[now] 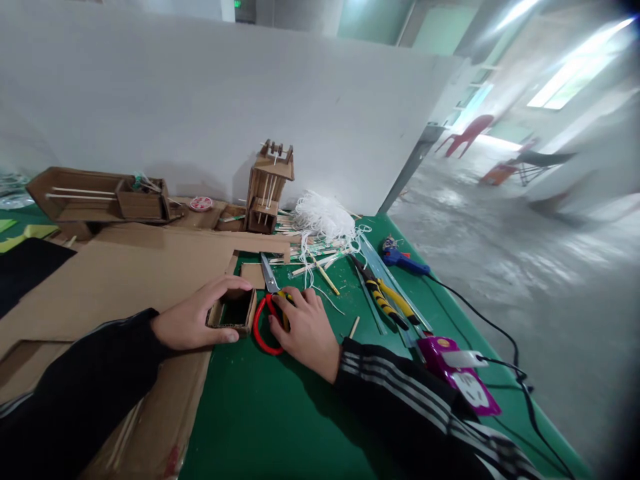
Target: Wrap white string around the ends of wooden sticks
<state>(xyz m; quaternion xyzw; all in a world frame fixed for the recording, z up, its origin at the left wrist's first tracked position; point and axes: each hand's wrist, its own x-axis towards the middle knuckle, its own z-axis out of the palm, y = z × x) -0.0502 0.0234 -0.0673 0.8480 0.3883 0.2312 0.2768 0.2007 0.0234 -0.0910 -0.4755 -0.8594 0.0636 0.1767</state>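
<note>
My left hand point(187, 320) is around a small open cardboard box point(251, 313), thumb on the near side and fingers on the far side. The box sits at the edge of the large cardboard sheet point(150, 260), with the green table showing through its opening. My right hand point(311, 331) is just to the right, its fingers curled over the handles of a pair of scissors point(259, 333). The red loop shows left of the fingers, and the blades point away from me. A yellow and black part lies partly hidden under those fingers. Behind the box is a small cardboard piece point(253, 275).
Pliers point(383, 303), a blue glue gun point(405, 261) and a purple power strip point(457, 373) with cables line the right side. White string point(325, 217), thin sticks and cardboard models point(270, 190) stand along the white partition point(200, 100).
</note>
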